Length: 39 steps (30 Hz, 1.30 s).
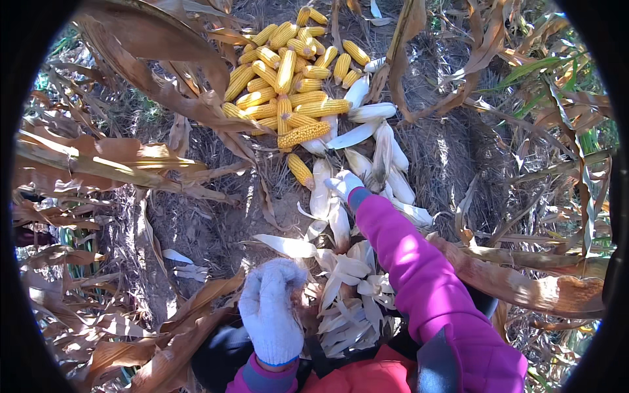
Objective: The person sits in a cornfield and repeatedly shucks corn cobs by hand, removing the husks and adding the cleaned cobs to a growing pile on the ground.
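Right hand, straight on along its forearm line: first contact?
Likely the pale husk-covered ear just beyond the right hand's fingertips; they may already touch, depth unclear. Bare yellow ears lie farther on.

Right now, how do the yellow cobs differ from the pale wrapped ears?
The yellow cobs are bare, with kernels showing; the pale ears are wrapped in dry husk. The yellow cobs mostly form a heap farther away; the pale ears reach nearer, beside the right hand. Both lie on the ground.
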### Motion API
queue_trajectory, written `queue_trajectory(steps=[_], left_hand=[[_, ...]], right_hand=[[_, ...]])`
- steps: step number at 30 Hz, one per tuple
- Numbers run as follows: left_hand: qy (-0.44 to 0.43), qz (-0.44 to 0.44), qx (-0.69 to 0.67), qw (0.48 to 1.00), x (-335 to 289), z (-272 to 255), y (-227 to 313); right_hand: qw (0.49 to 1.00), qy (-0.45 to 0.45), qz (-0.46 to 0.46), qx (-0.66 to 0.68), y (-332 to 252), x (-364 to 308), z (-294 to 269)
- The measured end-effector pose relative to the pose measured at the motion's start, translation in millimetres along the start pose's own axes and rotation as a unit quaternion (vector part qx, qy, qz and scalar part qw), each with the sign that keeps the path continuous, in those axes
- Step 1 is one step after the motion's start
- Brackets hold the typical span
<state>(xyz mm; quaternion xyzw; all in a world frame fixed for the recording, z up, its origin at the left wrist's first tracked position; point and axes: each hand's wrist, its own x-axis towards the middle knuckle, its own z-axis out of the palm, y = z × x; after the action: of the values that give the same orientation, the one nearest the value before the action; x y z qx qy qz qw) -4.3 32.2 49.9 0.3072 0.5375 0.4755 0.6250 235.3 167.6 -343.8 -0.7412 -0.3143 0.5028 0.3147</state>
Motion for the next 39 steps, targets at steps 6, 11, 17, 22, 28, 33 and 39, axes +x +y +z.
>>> queue_trajectory(steps=[6, 11, 17, 22, 28, 33, 39], left_hand=[[0.006, -0.036, 0.026, 0.999, -0.5, -8.8, -13.6], [0.016, -0.155, 0.077, 0.985, 1.2, -9.4, -16.1], [-0.055, -0.191, 0.052, 0.979, 5.8, 5.1, -14.1], [-0.085, -0.146, 0.006, 0.986, 0.2, -10.4, -27.5], [-0.092, -0.157, -0.023, 0.983, -8.2, -10.7, -29.5], [-0.046, -0.194, 0.036, 0.979, -6.1, -1.2, -29.0], [0.025, -0.193, -0.014, 0.981, 2.9, -15.8, -60.4]], right_hand=[[0.977, 0.013, 0.101, -0.188, -25.4, -25.1, 50.1], [0.954, 0.052, 0.129, -0.265, -23.4, -7.6, 71.5], [0.925, 0.175, 0.165, -0.293, -8.7, -5.5, 114.4], [0.958, 0.195, 0.137, -0.158, -34.9, -34.0, 92.8], [0.98, 0.141, -0.022, -0.138, 15.3, -31.1, 76.4], [0.972, 0.114, -0.015, 0.207, 35.7, -40.6, 76.3], [0.898, 0.015, -0.089, 0.431, -79.7, -129.0, 54.2]])
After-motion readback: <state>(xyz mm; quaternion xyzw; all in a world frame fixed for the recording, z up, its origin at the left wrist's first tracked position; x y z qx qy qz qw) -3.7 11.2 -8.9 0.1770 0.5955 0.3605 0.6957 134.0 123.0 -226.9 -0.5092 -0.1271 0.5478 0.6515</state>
